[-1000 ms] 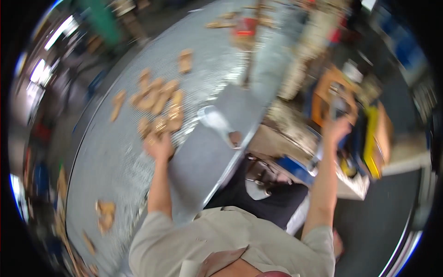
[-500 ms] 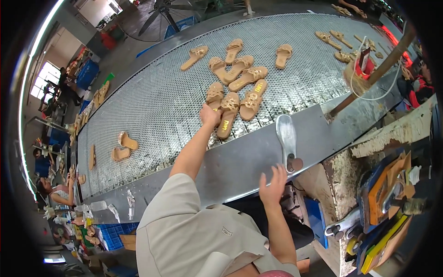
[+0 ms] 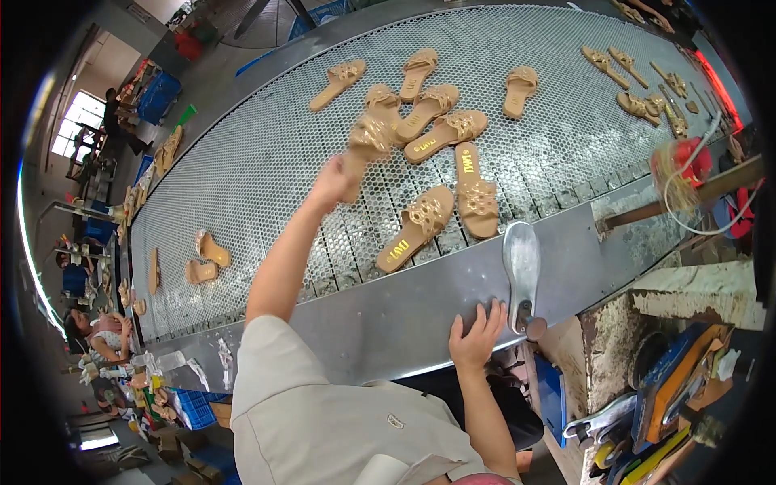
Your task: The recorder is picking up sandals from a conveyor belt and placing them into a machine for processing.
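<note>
My left hand is raised over the perforated metal conveyor and grips a tan sandal by its heel end, lifted off the mesh. Several more tan sandals lie in a loose cluster just right of it; one sandal and another lie nearer the front. My right hand rests flat with fingers spread on the steel front ledge, beside a grey metal shoe last fixed to that ledge.
Two small sandal pieces lie at the mesh's left. Further sandals sit at the far right. A red spool with cord stands on a post to the right. Tools and coloured parts fill the lower right. Another person sits at lower left.
My left hand has picked one sandal up off the belt and lifted it. My right hand has moved from mid-air down onto the steel ledge by the last.
</note>
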A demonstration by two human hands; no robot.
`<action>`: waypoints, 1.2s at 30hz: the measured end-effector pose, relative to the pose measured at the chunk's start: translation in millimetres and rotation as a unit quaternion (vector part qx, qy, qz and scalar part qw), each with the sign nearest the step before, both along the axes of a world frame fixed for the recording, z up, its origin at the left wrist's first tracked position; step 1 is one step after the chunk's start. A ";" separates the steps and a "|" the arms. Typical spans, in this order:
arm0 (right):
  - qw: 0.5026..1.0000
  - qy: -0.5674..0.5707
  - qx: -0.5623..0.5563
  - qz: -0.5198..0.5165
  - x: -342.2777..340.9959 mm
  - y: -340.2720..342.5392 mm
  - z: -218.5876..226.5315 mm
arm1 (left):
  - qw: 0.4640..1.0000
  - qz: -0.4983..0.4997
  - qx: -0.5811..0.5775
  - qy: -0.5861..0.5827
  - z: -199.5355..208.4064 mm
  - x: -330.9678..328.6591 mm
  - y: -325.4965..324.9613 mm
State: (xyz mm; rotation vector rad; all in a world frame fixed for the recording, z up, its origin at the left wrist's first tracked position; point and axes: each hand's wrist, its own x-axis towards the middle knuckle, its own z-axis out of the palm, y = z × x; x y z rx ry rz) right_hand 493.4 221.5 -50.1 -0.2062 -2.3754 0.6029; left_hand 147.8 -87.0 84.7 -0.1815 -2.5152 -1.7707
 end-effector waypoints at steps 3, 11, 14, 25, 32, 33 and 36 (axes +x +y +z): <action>1.000 0.003 0.005 -0.006 3.5 5.8 3.0 | 0.921 0.240 -0.225 0.210 48.3 -105.3 -11.6; 1.000 -0.001 -0.010 0.027 5.9 7.4 6.1 | 0.875 0.352 -0.320 0.088 68.9 -266.6 -15.3; 1.000 -0.009 0.007 0.006 13.7 5.0 7.4 | 0.898 0.157 -0.400 0.099 75.7 -272.5 97.5; 0.996 0.067 -0.065 -0.001 -34.0 9.1 10.1 | 0.910 -0.111 -0.018 0.398 122.1 -195.8 373.8; 0.917 0.263 -0.069 -0.291 69.1 111.9 115.5 | 0.879 -0.353 0.317 -0.039 77.3 -2.4 321.0; 0.854 0.329 -0.098 -0.391 86.2 139.5 132.2 | 0.870 -0.362 0.329 -0.065 67.2 22.6 313.0; 0.788 0.257 0.079 -0.554 142.8 260.4 175.8 | 0.827 -0.405 0.360 -0.148 25.6 91.3 310.8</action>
